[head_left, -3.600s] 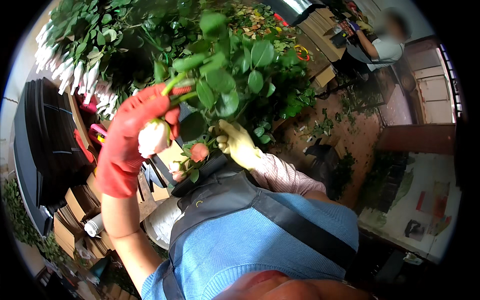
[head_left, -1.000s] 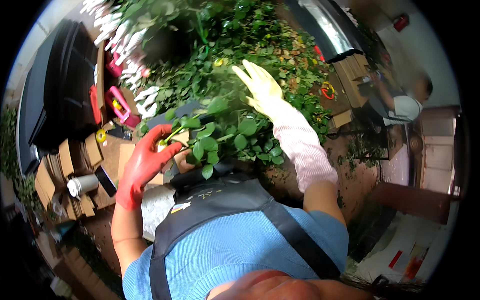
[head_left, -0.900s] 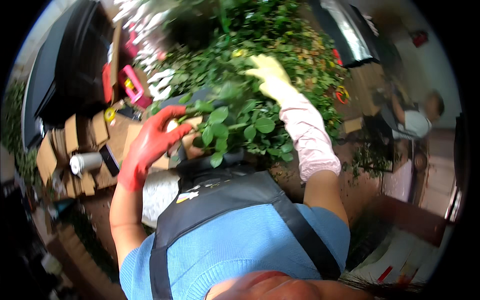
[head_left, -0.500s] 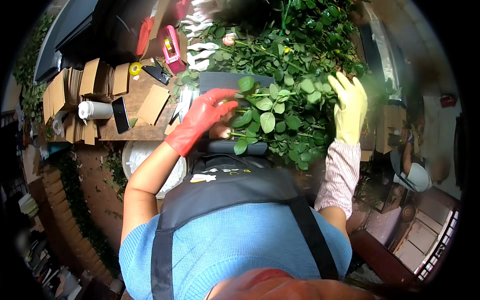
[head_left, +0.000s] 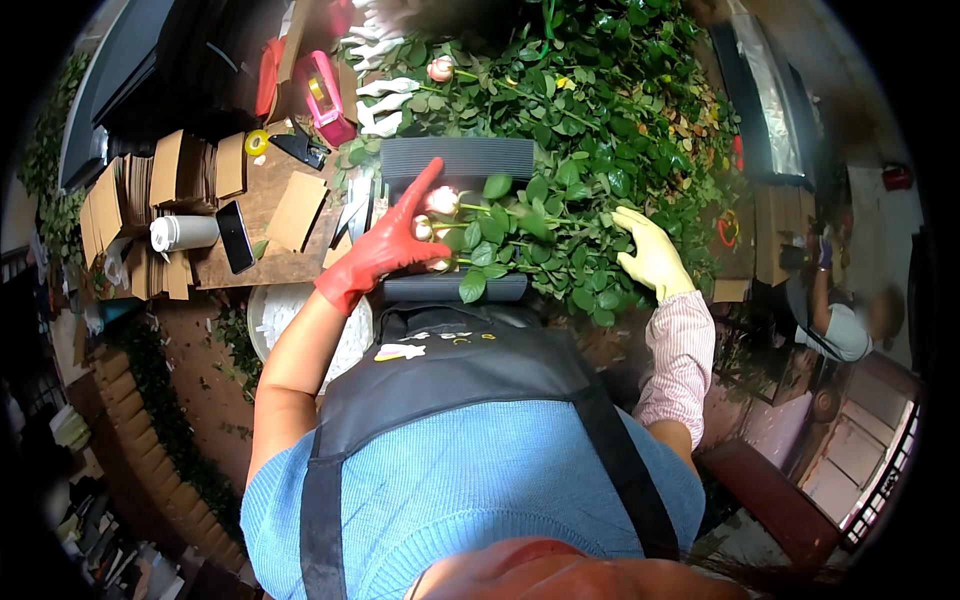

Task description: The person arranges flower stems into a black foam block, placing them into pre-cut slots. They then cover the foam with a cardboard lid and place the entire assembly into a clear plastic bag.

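My left hand [head_left: 385, 245], in a red glove, is open, thumb and forefinger spread beside a few pale pink rose heads [head_left: 443, 201], touching or very near them; some fingertips are hidden. The roses' leafy stems [head_left: 518, 232] lie side by side, pointing right, on a dark ribbed sheet [head_left: 456, 156] whose upper and lower parts show. My right hand [head_left: 650, 255], in a pale yellow glove with a striped sleeve, is open at the stems' right end, fingertips touching the leaves.
Leaves [head_left: 620, 70] and white-wrapped flower heads [head_left: 378, 110] lie beyond. Left are cardboard pieces [head_left: 180, 170], a white cup [head_left: 180, 232], phone [head_left: 236, 238], pink tape dispenser [head_left: 327, 105] and white tub [head_left: 285, 320]. A co-worker [head_left: 840, 335] is at right.
The rose stems, held up in my left hand earlier, now lie on the ribbed sheet. My left fingers have spread; my right hand has moved down and leftward. The view has turned.
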The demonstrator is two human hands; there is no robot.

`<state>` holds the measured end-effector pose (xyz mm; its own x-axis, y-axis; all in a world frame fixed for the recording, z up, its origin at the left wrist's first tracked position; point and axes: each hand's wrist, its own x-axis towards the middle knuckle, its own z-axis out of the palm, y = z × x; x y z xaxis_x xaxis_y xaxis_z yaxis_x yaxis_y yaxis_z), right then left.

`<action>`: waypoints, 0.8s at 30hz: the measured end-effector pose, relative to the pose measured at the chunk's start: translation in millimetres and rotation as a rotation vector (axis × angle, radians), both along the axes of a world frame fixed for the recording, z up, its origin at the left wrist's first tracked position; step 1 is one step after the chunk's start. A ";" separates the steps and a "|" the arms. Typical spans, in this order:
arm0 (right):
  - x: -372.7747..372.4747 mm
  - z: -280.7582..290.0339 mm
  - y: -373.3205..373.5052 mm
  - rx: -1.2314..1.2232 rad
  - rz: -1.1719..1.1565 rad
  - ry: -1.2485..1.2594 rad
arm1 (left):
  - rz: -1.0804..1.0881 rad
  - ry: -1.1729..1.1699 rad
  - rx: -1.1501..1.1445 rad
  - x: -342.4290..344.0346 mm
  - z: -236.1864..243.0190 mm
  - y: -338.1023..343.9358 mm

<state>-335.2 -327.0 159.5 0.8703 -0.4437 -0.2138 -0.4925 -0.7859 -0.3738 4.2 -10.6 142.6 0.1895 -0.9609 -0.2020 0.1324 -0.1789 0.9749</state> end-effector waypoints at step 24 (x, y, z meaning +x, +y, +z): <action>-29.3 48.3 15.4 -0.262 -0.219 -0.521 | -0.222 -1.065 0.060 -9.5 -49.2 -6.8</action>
<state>-364.6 -311.5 207.8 0.7137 -0.6039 0.3548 -0.4572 -0.7854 -0.4172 -5.3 -17.4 93.4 0.1187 -0.9893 -0.0844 -0.8162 -0.1456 0.5591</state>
